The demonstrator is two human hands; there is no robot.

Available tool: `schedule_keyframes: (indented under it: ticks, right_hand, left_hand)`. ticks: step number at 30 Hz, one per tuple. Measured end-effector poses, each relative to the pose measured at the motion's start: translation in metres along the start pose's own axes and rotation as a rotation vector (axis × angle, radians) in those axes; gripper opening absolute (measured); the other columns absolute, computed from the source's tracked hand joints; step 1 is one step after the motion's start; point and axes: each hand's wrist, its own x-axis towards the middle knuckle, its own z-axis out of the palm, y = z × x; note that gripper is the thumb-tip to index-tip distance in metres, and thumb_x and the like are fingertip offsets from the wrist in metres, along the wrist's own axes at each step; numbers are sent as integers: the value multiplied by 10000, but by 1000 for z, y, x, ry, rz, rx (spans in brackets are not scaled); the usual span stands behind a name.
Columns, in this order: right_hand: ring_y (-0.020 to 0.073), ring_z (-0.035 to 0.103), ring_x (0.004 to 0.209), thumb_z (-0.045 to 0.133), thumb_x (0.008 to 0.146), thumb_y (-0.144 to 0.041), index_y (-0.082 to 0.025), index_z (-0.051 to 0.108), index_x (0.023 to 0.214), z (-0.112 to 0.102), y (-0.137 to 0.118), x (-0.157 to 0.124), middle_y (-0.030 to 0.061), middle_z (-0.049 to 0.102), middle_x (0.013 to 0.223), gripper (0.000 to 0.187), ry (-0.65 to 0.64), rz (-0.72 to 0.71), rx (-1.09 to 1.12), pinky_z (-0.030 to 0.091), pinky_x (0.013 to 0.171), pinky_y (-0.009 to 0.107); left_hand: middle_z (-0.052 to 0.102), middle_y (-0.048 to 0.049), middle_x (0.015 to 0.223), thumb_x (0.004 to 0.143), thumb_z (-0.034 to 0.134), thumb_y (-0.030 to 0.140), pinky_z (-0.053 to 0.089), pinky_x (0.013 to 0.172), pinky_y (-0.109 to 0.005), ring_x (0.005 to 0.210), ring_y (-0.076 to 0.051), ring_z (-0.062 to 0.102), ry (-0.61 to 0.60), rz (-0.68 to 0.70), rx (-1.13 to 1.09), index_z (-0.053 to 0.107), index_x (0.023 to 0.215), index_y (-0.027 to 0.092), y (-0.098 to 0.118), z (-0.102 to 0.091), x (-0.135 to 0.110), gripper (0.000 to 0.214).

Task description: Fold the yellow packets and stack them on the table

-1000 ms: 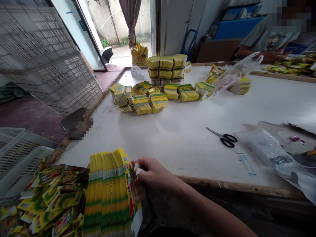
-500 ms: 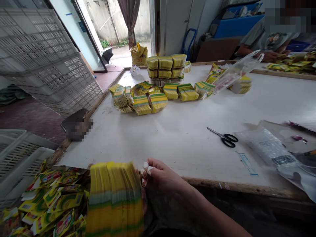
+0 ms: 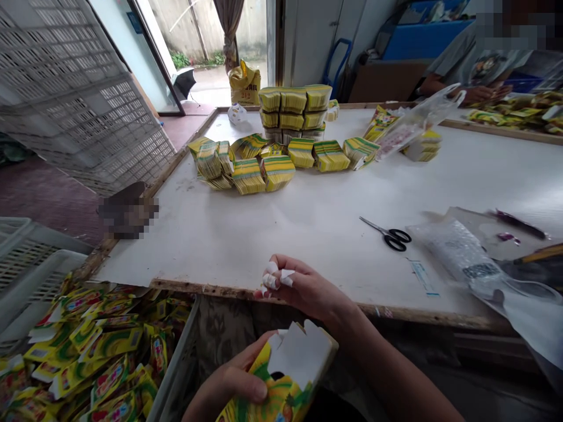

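My left hand (image 3: 237,378) is closed around a bundle of flat yellow-and-green cartons (image 3: 281,381), low in front of me. Its thumb presses on the printed face, and white cut-out flaps show at the upper end. Above the bundle, at the table's near edge, is my right hand (image 3: 299,284), with white wraps on its fingers. Those fingers are curled together, and I see nothing between them. To the left, a crate (image 3: 178,357) is heaped with loose yellow cartons (image 3: 105,351).
Stacked carton bundles (image 3: 292,111) stand at the back of the white table (image 3: 220,234), more bundles (image 3: 264,173) before them. Black-handled scissors (image 3: 391,234) lie to the right, near bubble wrap (image 3: 461,252). A person (image 3: 479,76) sits at the far right. White crates (image 3: 88,88) lean left.
The carton bundle has swung right and tilted, so its printed face shows instead of the stacked edges. The crate beneath is uncovered. My right hand is now apart from the bundle, above it.
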Motion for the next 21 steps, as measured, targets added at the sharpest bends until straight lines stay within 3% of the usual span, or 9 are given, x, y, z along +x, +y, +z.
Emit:
schedule_keyframes:
  ticks: [3,6,10,13,16,18,21]
  right_hand:
    - [85,552,633,736,802,-303,-183,512,818,0,-16,-4,-54,518,747,254,-86,-54,31,540,835,401]
    - [68,528,574,698,845,-267,-178,511,816,-5,-26,-22,-52,507,725,210,-111,-126,-33,557,734,328]
    - [71,500,462,709,802,-453,-190,471,774,-30,0,-76,-67,480,620,355,-30,-68,-158,524,561,275]
    - [86,483,419,724,650,-645,-196,450,728,-62,46,-126,-62,489,572,531,241,190,-411,518,501,304]
    - [95,526,478,664,761,-589,-185,471,748,-98,80,-171,-59,485,590,448,512,256,-589,528,557,299]
    - [119,593,582,588,872,-515,-163,536,843,-122,83,-195,-29,548,669,357,718,284,-766,541,618,300]
    - [185,651,876,559,953,-353,-145,585,1123,-159,63,-219,64,640,1055,270,1014,347,-1097,560,758,370]
  left_hand:
    - [608,-70,1279,613,746,169,333,1047,-444,1265,-350,488,95,-16,34,457,1354,237,-10,-6,0,799]
    - [614,-73,1267,598,748,197,364,1011,-444,1221,-357,528,123,-47,63,426,1375,242,-21,-13,-2,842]
    - [586,-87,1309,609,739,296,368,1016,-468,1227,-378,522,88,-18,16,329,1439,246,-31,-26,-9,927]
    - [591,-95,1311,627,736,358,377,1019,-470,1217,-382,534,84,-23,-9,278,1469,242,-35,-38,-11,966]
    - [621,-95,1278,631,741,375,405,996,-473,1207,-386,546,84,-79,-11,241,1489,243,-35,-43,-10,1002]
    - [628,-89,1271,618,750,367,402,1002,-478,1216,-389,539,78,-90,-13,245,1491,247,-34,-40,-7,1015]
    - [614,-69,1299,604,750,337,372,1036,-479,1253,-387,508,65,-84,-34,271,1484,269,-35,-33,-6,1005]
